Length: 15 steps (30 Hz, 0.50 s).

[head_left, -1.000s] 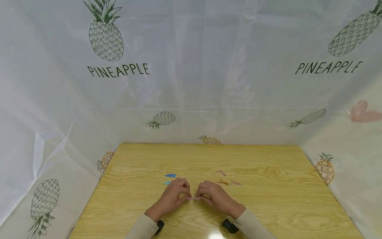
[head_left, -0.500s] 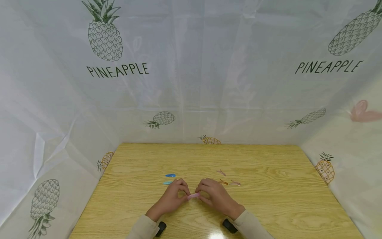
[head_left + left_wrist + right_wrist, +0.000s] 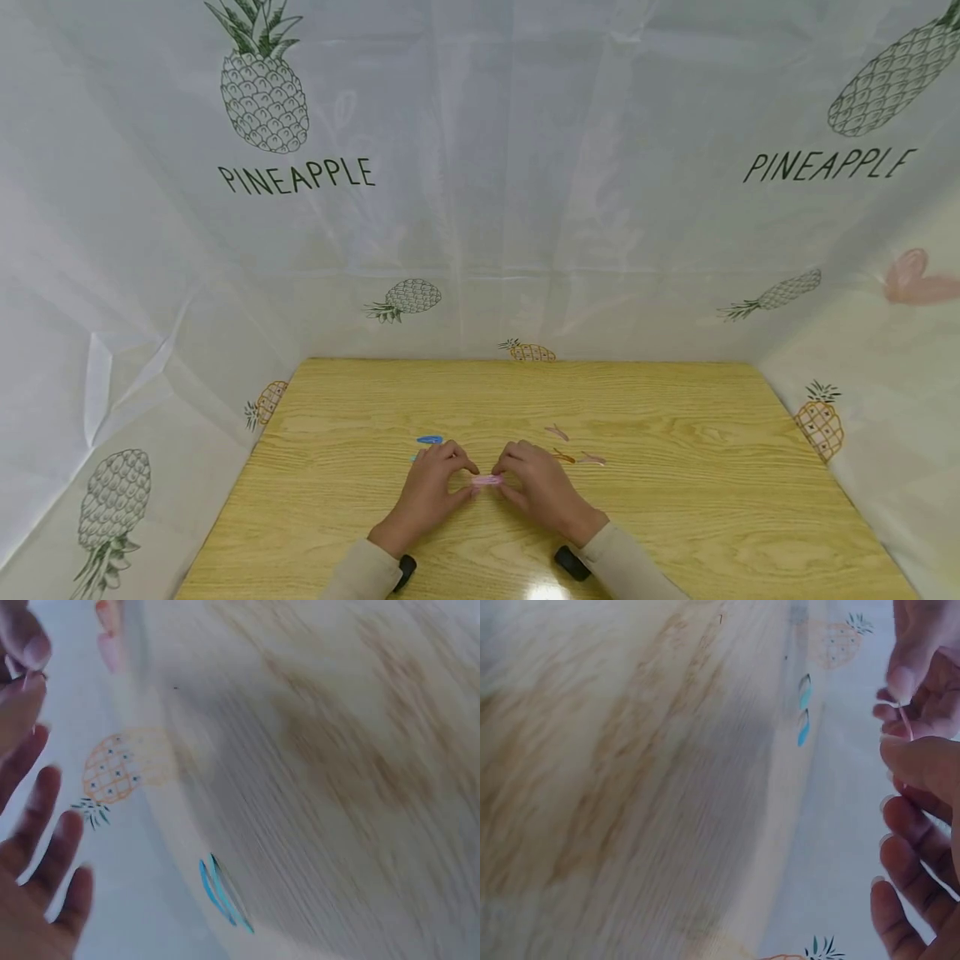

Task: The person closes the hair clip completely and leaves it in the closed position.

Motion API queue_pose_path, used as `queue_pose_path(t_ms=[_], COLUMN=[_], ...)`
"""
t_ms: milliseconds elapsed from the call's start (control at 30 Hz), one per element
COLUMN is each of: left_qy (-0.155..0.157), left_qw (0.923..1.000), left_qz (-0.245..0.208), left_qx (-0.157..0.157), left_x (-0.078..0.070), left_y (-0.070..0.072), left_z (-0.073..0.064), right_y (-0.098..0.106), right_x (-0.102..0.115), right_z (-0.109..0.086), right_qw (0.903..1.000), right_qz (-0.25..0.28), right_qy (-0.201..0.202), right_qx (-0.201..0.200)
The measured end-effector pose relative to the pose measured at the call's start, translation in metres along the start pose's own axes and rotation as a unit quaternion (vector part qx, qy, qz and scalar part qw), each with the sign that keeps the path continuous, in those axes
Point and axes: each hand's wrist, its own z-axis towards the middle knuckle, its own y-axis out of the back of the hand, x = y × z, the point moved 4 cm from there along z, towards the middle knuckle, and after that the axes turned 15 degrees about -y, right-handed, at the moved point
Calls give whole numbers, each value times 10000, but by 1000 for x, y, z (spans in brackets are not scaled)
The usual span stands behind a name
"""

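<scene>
A pink hair clip (image 3: pixel 487 480) is stretched lengthwise between my hands, above the front middle of the table. My left hand (image 3: pixel 435 487) pinches its left end between thumb and forefinger, and my right hand (image 3: pixel 543 490) pinches the right end. From the right wrist view, the clip (image 3: pixel 905 722) appears as a thin curved strip between both sets of fingertips. In the left wrist view it is mostly hidden by fingers. Beyond the left hand lies a blue hair clip (image 3: pixel 430 439); the light blue clip (image 3: pixel 413 457) is largely covered by that hand.
Right of centre lie an orange hair clip (image 3: pixel 563 456) and two pinkish clips, one farther back (image 3: pixel 557 432) and one to the right (image 3: pixel 592 458). The wooden table (image 3: pixel 675 500) is bordered by white pineapple-print cloth (image 3: pixel 480 208) at the back and sides.
The pink clip has risen slightly away from me and been turned so its flat side shows more. Both hands moved a little forward with it. The light blue clip became more covered.
</scene>
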Motion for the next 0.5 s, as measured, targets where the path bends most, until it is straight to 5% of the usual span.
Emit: queue_pose_path(t_ms=[200, 500], left_qy=[-318, -312], left_qw=[9960, 9941], left_qz=[840, 1035], left_qx=[30, 63], left_x=[-1, 2], left_y=[-1, -1], left_z=[2, 1], right_y=[-3, -6], right_x=[-1, -2], right_z=[5, 8], right_qw=[9993, 9985], right_qz=[61, -35], right_qy=[-308, -341], right_qx=[226, 428])
